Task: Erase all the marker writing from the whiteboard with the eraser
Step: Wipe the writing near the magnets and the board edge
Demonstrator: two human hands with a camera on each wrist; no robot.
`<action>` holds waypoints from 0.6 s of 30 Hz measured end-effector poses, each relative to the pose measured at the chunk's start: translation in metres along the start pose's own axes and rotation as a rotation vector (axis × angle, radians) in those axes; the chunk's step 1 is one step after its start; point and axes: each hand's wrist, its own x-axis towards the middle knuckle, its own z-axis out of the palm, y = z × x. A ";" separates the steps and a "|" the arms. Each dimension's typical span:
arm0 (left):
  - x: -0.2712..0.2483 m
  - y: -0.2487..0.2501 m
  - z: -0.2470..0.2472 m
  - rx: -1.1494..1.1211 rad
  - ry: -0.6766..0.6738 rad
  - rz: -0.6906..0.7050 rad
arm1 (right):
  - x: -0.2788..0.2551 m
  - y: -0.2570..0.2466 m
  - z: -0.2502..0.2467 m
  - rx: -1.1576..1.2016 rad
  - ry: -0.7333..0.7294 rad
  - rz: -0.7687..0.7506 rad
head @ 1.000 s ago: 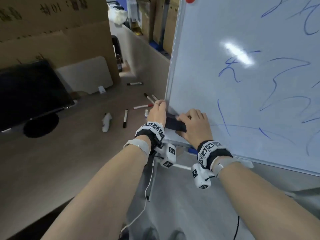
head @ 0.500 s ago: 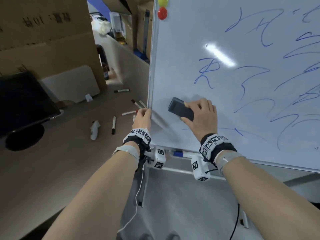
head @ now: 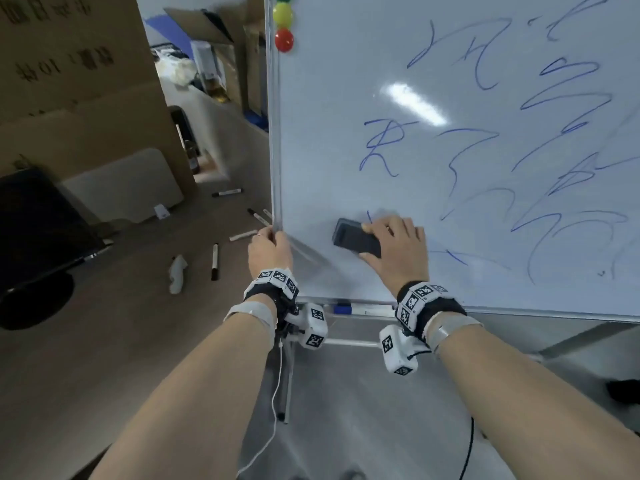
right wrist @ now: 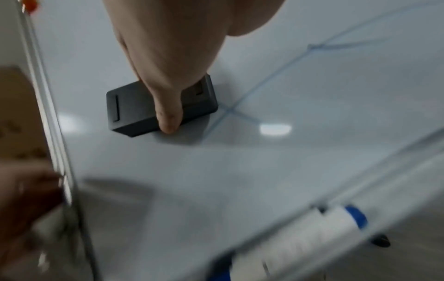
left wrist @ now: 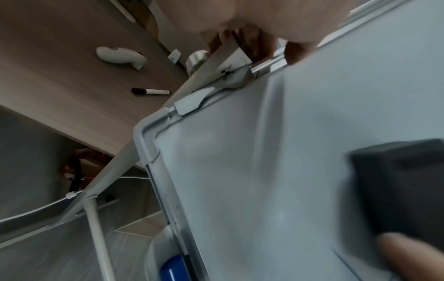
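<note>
The whiteboard [head: 346, 98] stands on a stand and carries blue marker writing [head: 485, 150] across its middle and right. My right hand [head: 391, 244] grips the dark grey eraser [head: 353, 237] and presses it flat on the board's lower left area; the right wrist view shows the thumb over the eraser [right wrist: 134, 106] beside a blue line [right wrist: 240, 112]. My left hand [head: 270, 244] grips the board's left frame edge [head: 275, 168] near the bottom corner. In the left wrist view the eraser [left wrist: 396, 180] is blurred at right, and fingers wrap the frame [left wrist: 264, 66].
A wooden desk [head: 104, 341] lies left with several markers [head: 214, 261], a white controller [head: 177, 277] and a dark monitor [head: 38, 230]. Cardboard boxes [head: 69, 81] stand behind. Magnets [head: 284, 39] sit at the board's top left. A blue-capped marker [head: 346, 309] lies in the tray.
My right hand lifted the eraser from the tray area onto the board's lower left and now rubs there. My left hand stayed on the frame edge. The view tilted upward.
</note>
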 end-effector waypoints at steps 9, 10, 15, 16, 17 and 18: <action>0.002 -0.005 0.012 0.229 0.065 0.030 | 0.030 0.025 -0.023 0.068 0.080 0.122; 0.005 -0.007 0.014 0.219 0.059 0.018 | 0.019 0.025 -0.011 0.067 0.032 0.080; 0.019 -0.010 0.017 0.224 0.036 -0.025 | -0.032 0.032 0.038 0.023 -0.171 -0.109; 0.019 -0.010 0.017 0.227 0.037 -0.040 | -0.036 0.033 0.040 0.013 -0.183 -0.127; 0.018 -0.010 0.017 0.231 0.044 -0.050 | -0.036 0.034 0.038 0.007 -0.179 -0.144; 0.016 -0.009 0.018 0.234 0.051 -0.057 | -0.033 0.035 0.034 0.003 -0.159 -0.154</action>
